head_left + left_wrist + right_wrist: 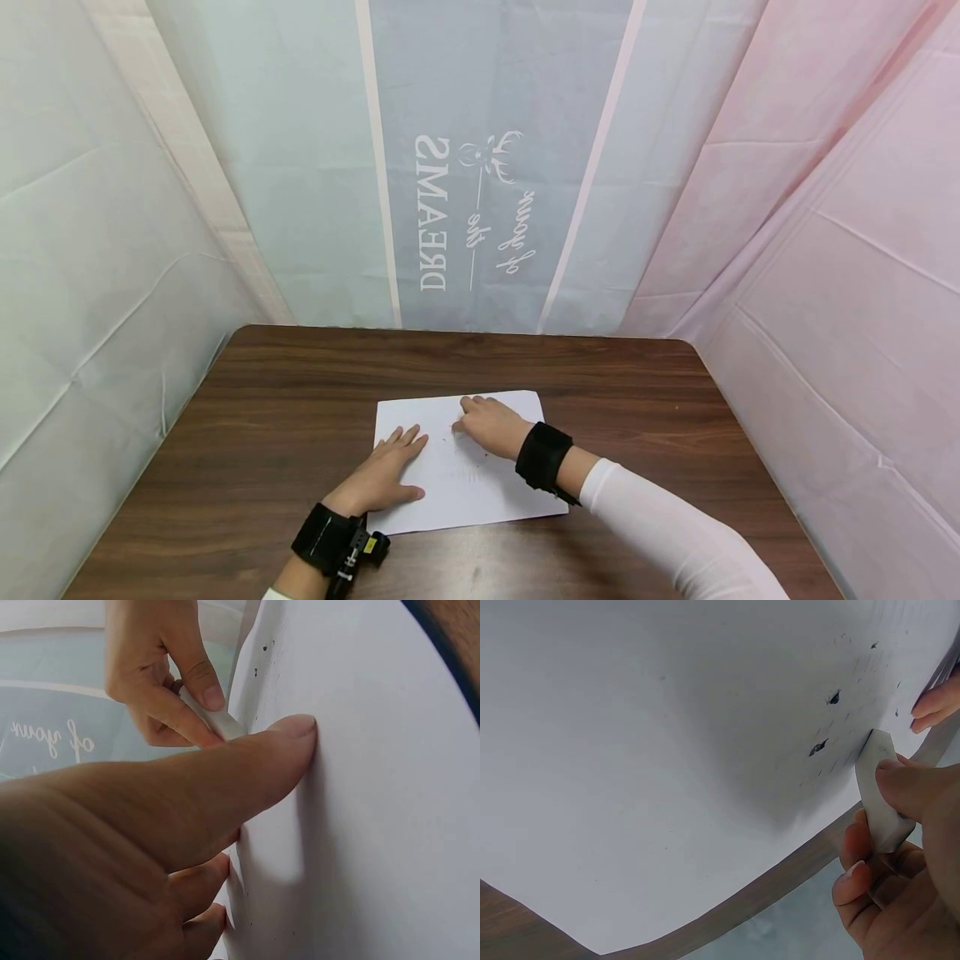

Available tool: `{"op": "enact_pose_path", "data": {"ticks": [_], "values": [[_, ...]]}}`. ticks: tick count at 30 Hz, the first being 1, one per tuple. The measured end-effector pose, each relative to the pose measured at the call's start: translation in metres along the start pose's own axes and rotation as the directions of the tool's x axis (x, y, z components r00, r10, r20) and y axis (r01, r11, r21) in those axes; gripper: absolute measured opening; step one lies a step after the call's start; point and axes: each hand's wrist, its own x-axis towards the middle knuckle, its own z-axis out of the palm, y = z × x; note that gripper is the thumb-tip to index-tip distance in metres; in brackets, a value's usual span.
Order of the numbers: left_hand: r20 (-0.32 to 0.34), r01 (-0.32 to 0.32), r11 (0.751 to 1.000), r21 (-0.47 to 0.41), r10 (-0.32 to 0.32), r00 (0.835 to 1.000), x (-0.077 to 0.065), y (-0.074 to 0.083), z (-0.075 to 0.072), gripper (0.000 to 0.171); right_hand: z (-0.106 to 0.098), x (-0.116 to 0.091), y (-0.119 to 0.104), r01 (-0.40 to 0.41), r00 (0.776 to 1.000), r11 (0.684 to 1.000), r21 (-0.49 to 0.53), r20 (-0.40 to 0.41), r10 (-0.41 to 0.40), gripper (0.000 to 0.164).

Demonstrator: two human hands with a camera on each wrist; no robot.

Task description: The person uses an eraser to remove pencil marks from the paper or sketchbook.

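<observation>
A sheet of white paper (480, 500) lies on the table, with faint pencil-like strokes and dark crumbs on it. My right hand (491, 427) pinches a white eraser (881, 795) between thumb and fingers. In the right wrist view the eraser's darkened tip meets the paper beside the strokes and crumbs (818, 747). On the left part of the sheet my left hand (382, 479) rests with fingers spread, pressing the paper. The left wrist view shows its thumb (255, 765) in front, partly hiding the eraser's tip.
The dark wooden table (285, 417) spreads around the paper. Behind it hangs a grey-blue curtain (495, 83) with printed words, and pale curtains (97, 250) stand at the sides. Each wrist wears a black band (543, 456).
</observation>
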Motion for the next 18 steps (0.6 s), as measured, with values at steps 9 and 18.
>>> {"op": "enact_pose_path", "data": {"ticks": [9, 18], "values": [[-0.005, 0.003, 1.000, -0.001, -0.003, 1.000, -0.0015, 0.0014, -0.0002, 0.079, 0.0010, -0.0042, 0.0024, 0.011, 1.000, 0.999, -0.030, -0.027, -0.012, 0.027], [-0.004, 0.011, 1.000, -0.009, -0.011, 1.000, -0.0021, 0.0012, 0.0009, 0.079, 0.0023, -0.0075, 0.0042, 0.016, 0.999, 0.999, -0.036, -0.048, -0.018, 0.026]]}}
